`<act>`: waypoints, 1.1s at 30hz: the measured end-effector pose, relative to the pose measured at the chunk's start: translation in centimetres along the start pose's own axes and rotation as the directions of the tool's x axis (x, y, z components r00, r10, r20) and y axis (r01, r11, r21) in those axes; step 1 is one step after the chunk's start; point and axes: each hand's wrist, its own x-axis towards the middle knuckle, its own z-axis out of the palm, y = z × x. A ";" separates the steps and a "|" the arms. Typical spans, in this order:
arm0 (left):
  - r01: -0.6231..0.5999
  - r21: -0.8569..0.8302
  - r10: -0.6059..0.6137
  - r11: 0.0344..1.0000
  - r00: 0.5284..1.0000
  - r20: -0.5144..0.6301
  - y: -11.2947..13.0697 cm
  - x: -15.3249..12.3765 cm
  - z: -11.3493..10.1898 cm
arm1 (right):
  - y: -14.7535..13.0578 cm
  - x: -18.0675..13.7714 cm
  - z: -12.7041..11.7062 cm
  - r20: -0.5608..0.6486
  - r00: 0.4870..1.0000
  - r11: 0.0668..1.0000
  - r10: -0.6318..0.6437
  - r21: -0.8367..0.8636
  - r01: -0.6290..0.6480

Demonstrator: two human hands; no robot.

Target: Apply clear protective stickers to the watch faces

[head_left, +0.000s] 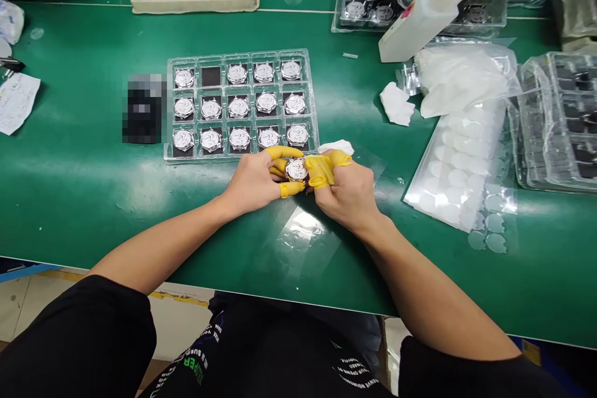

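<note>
A round silver watch case (296, 169), its engraved back facing up, is gripped between the fingers of my left hand (261, 177). Yellow finger cots cover several fingertips on both hands. My right hand (342, 183) has its fingers curled against the right side of the case; whether something small is pinched in them is hidden. Just beyond my hands lies a clear plastic tray (312, 106) of watch cases, each on a black pad. One compartment in its back row shows only a black pad (211, 76). A white wipe (339, 147) lies behind my right hand.
A beige tray (196, 6) with watch parts stands at the back. Right of centre are a white squeeze bottle (420, 22), a crumpled tissue (397, 104) and sheets of round clear films (454, 165). Stacked clear trays (536, 137) stand far right. A blurred black object (142, 112) lies left.
</note>
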 end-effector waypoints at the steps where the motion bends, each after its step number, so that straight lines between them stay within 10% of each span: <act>1: 0.004 -0.008 -0.004 1.000 1.000 -0.002 0.1 0.0 0.0 | 0.2 0.0 -0.1 0.031 0.998 0.996 0.055 0.070 -0.057; 5: 0.014 -0.027 -0.014 1.000 1.000 -0.015 0.2 0.0 0.1 | 0.4 0.2 -0.7 0.084 0.984 0.963 0.156 0.210 -0.170; 18: 0.011 0.056 -0.007 0.998 0.996 -0.085 0.0 -0.2 0.1 | -1.9 1.6 -0.9 -0.132 0.918 0.923 -0.373 -0.155 0.352; 33: -0.053 0.176 0.063 0.983 0.997 -0.049 -0.1 -0.5 -0.2 | -1.8 1.8 -1.9 0.132 0.966 0.963 -0.222 0.186 0.196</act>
